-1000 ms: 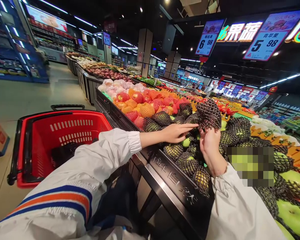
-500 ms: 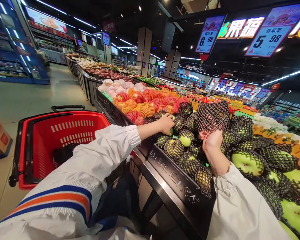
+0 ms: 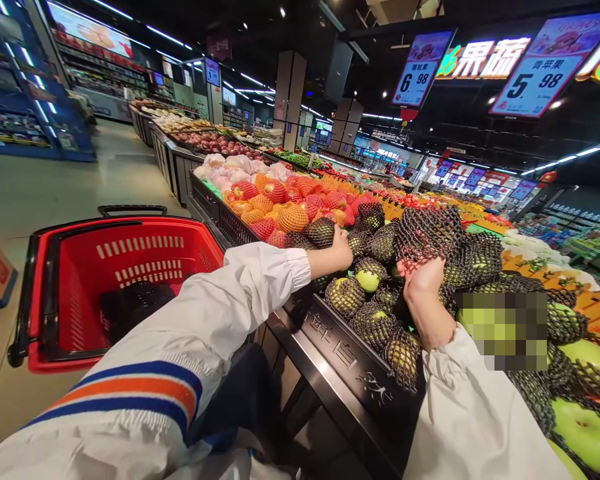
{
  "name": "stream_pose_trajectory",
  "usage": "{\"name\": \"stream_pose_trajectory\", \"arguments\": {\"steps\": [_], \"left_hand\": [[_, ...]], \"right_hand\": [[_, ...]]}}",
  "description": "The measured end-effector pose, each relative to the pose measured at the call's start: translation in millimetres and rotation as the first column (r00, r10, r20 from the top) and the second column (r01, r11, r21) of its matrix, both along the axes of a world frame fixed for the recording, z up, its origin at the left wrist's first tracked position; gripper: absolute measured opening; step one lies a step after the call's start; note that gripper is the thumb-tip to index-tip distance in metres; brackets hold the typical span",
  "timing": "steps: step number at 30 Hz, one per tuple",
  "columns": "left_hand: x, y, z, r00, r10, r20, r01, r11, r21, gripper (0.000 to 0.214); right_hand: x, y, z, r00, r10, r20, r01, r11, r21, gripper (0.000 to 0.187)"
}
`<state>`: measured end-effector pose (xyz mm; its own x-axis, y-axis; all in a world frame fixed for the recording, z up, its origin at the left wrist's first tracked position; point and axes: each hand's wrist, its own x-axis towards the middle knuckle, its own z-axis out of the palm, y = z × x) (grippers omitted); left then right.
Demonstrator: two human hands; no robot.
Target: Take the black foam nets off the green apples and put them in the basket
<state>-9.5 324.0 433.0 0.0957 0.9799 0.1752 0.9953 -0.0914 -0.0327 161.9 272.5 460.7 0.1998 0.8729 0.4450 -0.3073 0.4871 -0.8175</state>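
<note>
My right hand (image 3: 424, 283) is raised over the heap, its fingers closed on a black foam net (image 3: 430, 230). Pinkish red shows through the mesh, and I cannot tell whether a fruit is inside. Farther left, my left hand (image 3: 341, 251) has curled fingers against a dark netted apple (image 3: 321, 232), with part of the grip hidden behind the hand. Between and below the hands lie several green apples in black nets, one with its pale green skin bare on top (image 3: 369, 280). More big green apples (image 3: 583, 427) lie at the right.
A red shopping basket (image 3: 80, 280) with something dark inside stands at the left. The stall's black front panel (image 3: 350, 360) edges the heap. Apples in red and orange nets (image 3: 293, 219) lie beyond, and price signs (image 3: 550, 70) hang overhead.
My left hand has turned and shifted slightly right, and more of the dark netted apple beside it shows. The right hand still holds the black net at nearly the same place.
</note>
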Motion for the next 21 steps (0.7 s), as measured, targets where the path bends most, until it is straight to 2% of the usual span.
{"name": "stream_pose_trajectory", "arguments": {"steps": [4, 6, 8, 10, 12, 14, 17, 21], "left_hand": [[9.8, 2.3, -8.6, 0.969, 0.047, 0.244, -0.08, 0.988, 0.129, 0.057], [7.5, -2.9, -9.9, 0.964, 0.038, 0.265, -0.081, 0.985, 0.154, 0.056], [1.9, -11.6, -8.6, 0.986, 0.02, 0.163, -0.046, 0.987, 0.155, 0.057], [-5.2, -21.8, -4.2, 1.0, -0.013, -0.02, 0.016, 0.991, 0.129, 0.061], [-13.0, -30.9, 3.5, 0.981, -0.055, -0.185, 0.071, 0.994, 0.081, 0.065], [-22.0, -36.9, 14.3, 0.964, -0.099, -0.245, 0.112, 0.993, 0.039, 0.071], [-40.0, -40.0, 33.0, 0.972, -0.162, -0.168, 0.162, 0.987, -0.013, 0.08], [-68.9, -39.8, 51.6, 0.969, -0.218, 0.115, 0.222, 0.975, -0.023, 0.076]], "right_hand": [[-5.3, -7.1, 6.2, 1.0, -0.003, -0.021, 0.002, 0.999, -0.046, 0.032], [-6.3, -8.5, 7.6, 1.0, -0.014, -0.017, 0.013, 0.999, -0.053, 0.032], [-6.6, -9.4, 8.4, 1.0, -0.019, -0.012, 0.019, 0.999, -0.046, 0.033], [-6.7, -10.0, 9.2, 1.0, -0.016, -0.01, 0.016, 0.999, -0.039, 0.034], [-6.9, -10.7, 10.6, 1.0, -0.019, -0.017, 0.017, 0.998, -0.059, 0.036], [-7.2, -11.2, 12.1, 0.999, -0.03, -0.03, 0.027, 0.995, -0.096, 0.037], [-7.8, -11.7, 13.9, 0.997, -0.056, -0.047, 0.05, 0.991, -0.122, 0.034], [-8.6, -13.5, 15.6, 0.996, -0.069, -0.064, 0.061, 0.99, -0.131, 0.028]]}}
